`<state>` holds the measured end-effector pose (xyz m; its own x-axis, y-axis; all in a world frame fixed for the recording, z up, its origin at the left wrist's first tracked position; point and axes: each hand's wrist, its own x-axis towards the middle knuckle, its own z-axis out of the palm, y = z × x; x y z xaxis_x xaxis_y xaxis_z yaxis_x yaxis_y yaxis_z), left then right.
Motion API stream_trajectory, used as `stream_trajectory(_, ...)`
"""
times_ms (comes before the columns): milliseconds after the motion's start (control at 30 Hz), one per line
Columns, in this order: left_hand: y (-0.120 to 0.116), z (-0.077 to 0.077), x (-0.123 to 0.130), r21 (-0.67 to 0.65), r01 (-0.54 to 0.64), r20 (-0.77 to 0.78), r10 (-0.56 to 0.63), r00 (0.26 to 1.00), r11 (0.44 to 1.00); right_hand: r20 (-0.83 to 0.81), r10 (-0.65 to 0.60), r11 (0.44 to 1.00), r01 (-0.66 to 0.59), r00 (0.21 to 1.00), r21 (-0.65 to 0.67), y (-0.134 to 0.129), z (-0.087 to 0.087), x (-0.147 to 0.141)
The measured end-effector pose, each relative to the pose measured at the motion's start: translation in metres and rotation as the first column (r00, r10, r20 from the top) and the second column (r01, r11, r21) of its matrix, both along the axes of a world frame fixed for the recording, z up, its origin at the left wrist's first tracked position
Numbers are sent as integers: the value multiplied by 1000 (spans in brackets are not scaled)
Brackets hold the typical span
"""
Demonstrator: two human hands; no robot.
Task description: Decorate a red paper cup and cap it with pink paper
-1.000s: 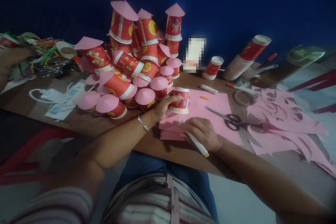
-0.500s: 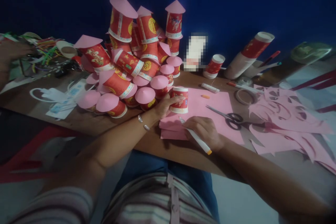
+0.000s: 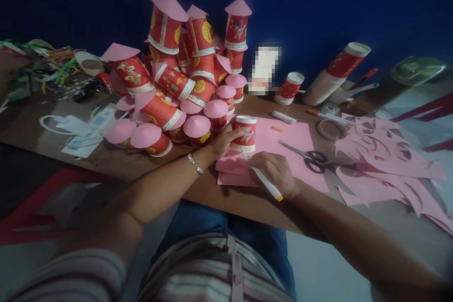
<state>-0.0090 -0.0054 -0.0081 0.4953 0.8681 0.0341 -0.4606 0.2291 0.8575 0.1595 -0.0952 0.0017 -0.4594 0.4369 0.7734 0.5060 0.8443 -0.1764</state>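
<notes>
My left hand (image 3: 223, 144) is closed round the side of a red printed paper cup (image 3: 247, 133), its pale rim uppermost, standing on or just over pink paper sheets (image 3: 293, 134). In my right hand (image 3: 276, 172) is a white marker (image 3: 265, 183) with an orange end, its tip near the base of the cup. Whether the tip touches the cup or the paper I cannot tell. An orange marker cap (image 3: 278, 129) lies on the paper, and scissors with dark handles (image 3: 311, 156) rest on it to the right.
Red cups with pink cone roofs (image 3: 164, 23) are piled at the left back. A lone cup (image 3: 290, 87) and a leaning cup stack (image 3: 336, 73) stand at the back right. Pink paper offcuts (image 3: 389, 151) and a tape roll (image 3: 329, 128) lie right; a power strip (image 3: 88, 134) lies left.
The cup has turned in my left hand, so a different part of its print now faces me. The marker tip stays near the cup's base, with my right hand slightly shifted.
</notes>
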Motion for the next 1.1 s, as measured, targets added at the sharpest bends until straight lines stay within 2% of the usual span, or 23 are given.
stream_trajectory(100, 1, -1, 0, 6, -16, -4, 16, 1000, 1000, 6, 6, 1000, -6, 1000, 14, 1, 0, 0)
stream_trajectory(267, 2, -4, 0, -63, -17, -22, 16, 1000, 998, -3, -10, 1000, 10, 1000, 13, 3, 0, 1)
stream_trajectory(600, 1, -1, -1, 14, -14, -46, 14, 999, 1000, -24, -40, 999, 40, 999, 8, 3, 4, -2)
stream_trajectory(767, 0, 5, 0, 30, 19, -26, -18, 1000, 999, -15, -30, 999, 30, 999, 35, 2, 4, 2)
stream_trajectory(900, -1, 10, 1, -23, 65, 9, -65, 998, 998, -16, -50, 998, 50, 999, 27, 2, 4, 6)
stream_trajectory(1000, 0, 9, -1, -79, 89, 25, -87, 996, 993, -53, -45, 999, 46, 998, 8, 4, 2, 7)
stream_trajectory(1100, 1, 4, -4, -76, 125, 11, -125, 992, 989, -76, -70, 997, 69, 995, -15, 7, -1, 8)
